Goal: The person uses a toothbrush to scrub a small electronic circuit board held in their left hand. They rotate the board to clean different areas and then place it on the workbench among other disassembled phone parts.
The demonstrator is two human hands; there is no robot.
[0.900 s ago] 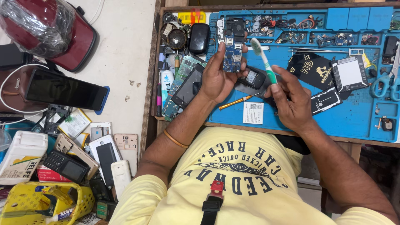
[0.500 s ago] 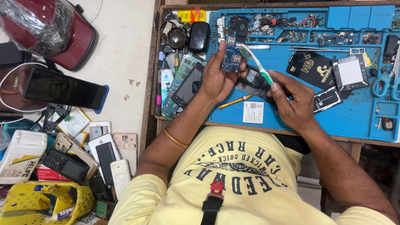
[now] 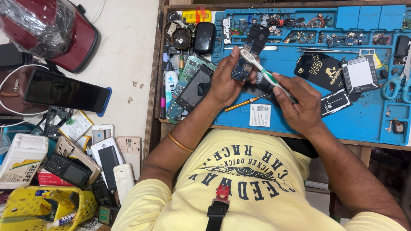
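My left hand (image 3: 227,81) holds a small blue circuit board (image 3: 243,68) upright over the blue work mat (image 3: 368,119). My right hand (image 3: 302,102) grips a white and green toothbrush (image 3: 265,73) by its handle. The brush head rests on the top of the board. A dark phone part lies under the brush, between my two hands, partly hidden.
A phone with a dark screen (image 3: 195,87), an orange-handled screwdriver (image 3: 244,103), a white label (image 3: 260,114), black cards (image 3: 321,70), a battery (image 3: 358,75) and scissors (image 3: 396,83) lie on the bench. Small parts fill the mat's top trays. Phones (image 3: 64,90), a yellow basket (image 3: 40,209) and a red helmet (image 3: 47,30) sit left.
The toothbrush has tilted down and leftwards, from standing clear of the board to lying with its head on the board. My right hand followed slightly left. The left hand stays put.
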